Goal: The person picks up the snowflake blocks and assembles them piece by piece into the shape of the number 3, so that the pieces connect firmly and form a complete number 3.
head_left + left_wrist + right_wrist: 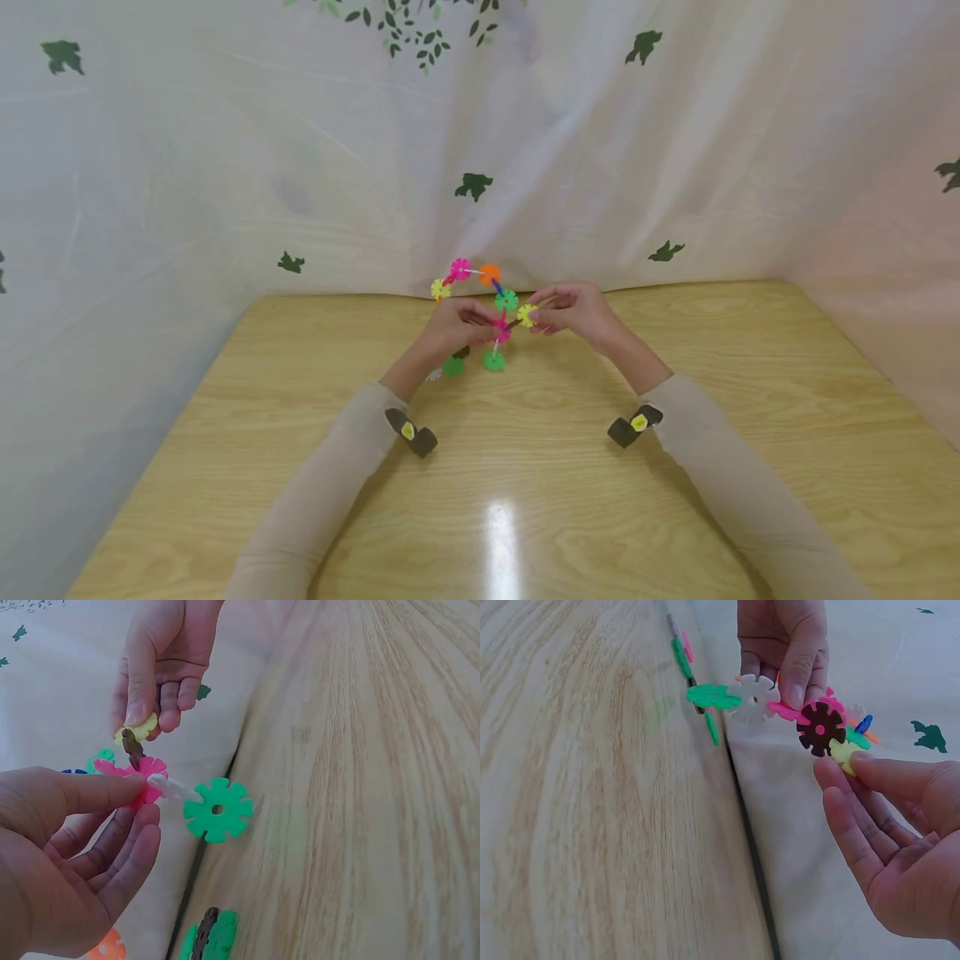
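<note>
In the head view, notched plastic discs are joined into a looping chain over the back of the table. My left hand pinches a pink disc between thumb and fingers. A brown disc is slotted onto that pink one. At the brown disc's other side, my right hand pinches a yellow disc. From the pink disc a white disc and a green disc extend toward the table. Another green disc, an orange disc and a second pink disc form the upper curve.
Beneath my left wrist, more discs show low over the wooden table, among them a green disc. A white curtain with dark green leaf and bird shapes hangs right behind the table's back edge.
</note>
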`<state>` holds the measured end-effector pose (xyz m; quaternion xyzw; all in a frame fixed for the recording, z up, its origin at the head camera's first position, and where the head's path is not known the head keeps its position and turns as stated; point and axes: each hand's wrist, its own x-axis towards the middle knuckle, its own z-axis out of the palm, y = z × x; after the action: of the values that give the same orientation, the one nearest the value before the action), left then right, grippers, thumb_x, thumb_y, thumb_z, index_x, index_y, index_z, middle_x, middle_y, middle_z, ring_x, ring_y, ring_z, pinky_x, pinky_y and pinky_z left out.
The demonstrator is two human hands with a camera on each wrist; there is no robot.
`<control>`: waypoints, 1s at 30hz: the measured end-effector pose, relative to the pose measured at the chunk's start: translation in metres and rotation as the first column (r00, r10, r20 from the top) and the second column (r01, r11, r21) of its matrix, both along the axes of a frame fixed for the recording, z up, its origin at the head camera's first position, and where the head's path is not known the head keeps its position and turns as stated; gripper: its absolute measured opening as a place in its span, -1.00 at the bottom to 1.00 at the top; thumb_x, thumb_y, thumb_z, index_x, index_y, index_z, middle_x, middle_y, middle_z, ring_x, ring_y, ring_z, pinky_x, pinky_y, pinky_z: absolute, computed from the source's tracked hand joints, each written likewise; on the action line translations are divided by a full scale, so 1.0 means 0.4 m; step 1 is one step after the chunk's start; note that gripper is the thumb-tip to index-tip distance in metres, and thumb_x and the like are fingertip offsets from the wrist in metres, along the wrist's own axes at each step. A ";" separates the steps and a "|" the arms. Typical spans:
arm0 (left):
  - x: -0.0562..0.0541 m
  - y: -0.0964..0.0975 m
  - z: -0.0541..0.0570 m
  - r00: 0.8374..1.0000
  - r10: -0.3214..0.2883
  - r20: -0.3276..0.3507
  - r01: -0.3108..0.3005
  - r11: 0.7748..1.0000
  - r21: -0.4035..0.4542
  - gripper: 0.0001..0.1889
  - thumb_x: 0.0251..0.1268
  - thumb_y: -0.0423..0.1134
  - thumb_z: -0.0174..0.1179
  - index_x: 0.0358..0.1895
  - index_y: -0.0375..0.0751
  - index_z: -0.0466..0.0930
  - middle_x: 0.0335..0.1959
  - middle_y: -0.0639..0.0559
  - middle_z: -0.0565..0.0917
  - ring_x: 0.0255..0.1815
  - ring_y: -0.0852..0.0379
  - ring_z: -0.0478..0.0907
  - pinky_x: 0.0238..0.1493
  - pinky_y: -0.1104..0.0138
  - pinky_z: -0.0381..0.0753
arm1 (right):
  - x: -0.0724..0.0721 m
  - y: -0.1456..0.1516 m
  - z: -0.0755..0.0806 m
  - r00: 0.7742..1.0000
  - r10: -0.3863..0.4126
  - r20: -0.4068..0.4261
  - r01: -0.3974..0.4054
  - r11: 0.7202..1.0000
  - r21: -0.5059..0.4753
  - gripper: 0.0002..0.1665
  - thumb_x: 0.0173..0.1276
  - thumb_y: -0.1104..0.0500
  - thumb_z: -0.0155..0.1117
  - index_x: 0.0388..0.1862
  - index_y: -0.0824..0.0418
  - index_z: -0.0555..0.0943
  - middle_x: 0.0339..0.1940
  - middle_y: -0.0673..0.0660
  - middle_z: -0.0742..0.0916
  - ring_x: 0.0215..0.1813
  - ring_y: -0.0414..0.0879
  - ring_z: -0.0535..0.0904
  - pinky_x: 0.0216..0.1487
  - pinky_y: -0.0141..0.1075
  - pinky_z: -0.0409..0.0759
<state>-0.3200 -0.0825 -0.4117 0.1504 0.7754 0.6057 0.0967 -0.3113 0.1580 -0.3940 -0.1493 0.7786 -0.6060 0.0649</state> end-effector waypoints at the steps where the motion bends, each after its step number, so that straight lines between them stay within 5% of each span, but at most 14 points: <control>1: 0.001 0.000 0.001 1.000 0.000 -0.002 0.000 1.000 0.003 -0.83 0.19 -0.49 0.40 -0.16 -0.43 0.71 -0.30 -0.13 0.78 -0.38 0.22 0.68 -0.04 -0.03 0.77 | 0.000 0.000 0.000 1.000 0.002 0.001 -0.002 1.000 -0.005 -0.66 0.37 0.32 0.38 0.07 0.46 0.63 -0.30 0.12 0.85 -0.31 -0.11 0.81 -0.05 0.06 0.78; 13: 0.010 0.009 0.006 0.999 0.020 0.024 -0.021 0.999 0.040 -0.83 0.14 -0.50 0.44 -0.18 -0.42 0.73 -0.27 -0.16 0.80 -0.32 0.16 0.73 0.02 -0.01 0.77 | -0.002 -0.002 -0.004 1.000 -0.005 -0.018 0.005 0.999 -0.048 -0.69 0.36 0.39 0.36 0.04 0.54 0.64 -0.40 0.00 0.83 -0.35 -0.11 0.81 0.00 0.13 0.74; 22: 0.012 0.010 0.009 1.000 0.031 0.000 -0.031 0.998 0.050 -0.83 0.16 -0.51 0.41 -0.18 -0.42 0.71 -0.33 -0.11 0.79 -0.36 0.20 0.70 -0.24 0.39 0.76 | -0.005 -0.005 -0.012 1.000 -0.005 -0.025 0.003 0.996 -0.087 -0.67 0.40 0.36 0.34 0.07 0.53 0.62 -0.34 0.03 0.83 -0.31 -0.11 0.81 -0.05 -0.04 0.79; 30: 0.002 -0.004 0.020 1.000 0.001 -0.002 0.000 0.999 0.050 -0.79 0.17 -0.55 0.39 -0.11 -0.50 0.70 -0.25 -0.21 0.81 -0.36 0.22 0.72 -0.12 0.23 0.81 | -0.007 -0.013 -0.019 1.000 -0.001 -0.012 0.000 0.995 -0.100 -0.64 0.44 0.33 0.31 0.15 0.47 0.59 -0.32 -0.03 0.81 -0.25 -0.15 0.80 -0.02 -0.14 0.80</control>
<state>-0.3193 -0.0842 -0.4036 0.1532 0.7602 0.6246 0.0919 -0.3140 0.1527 -0.4016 -0.1558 0.7479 -0.6432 0.0524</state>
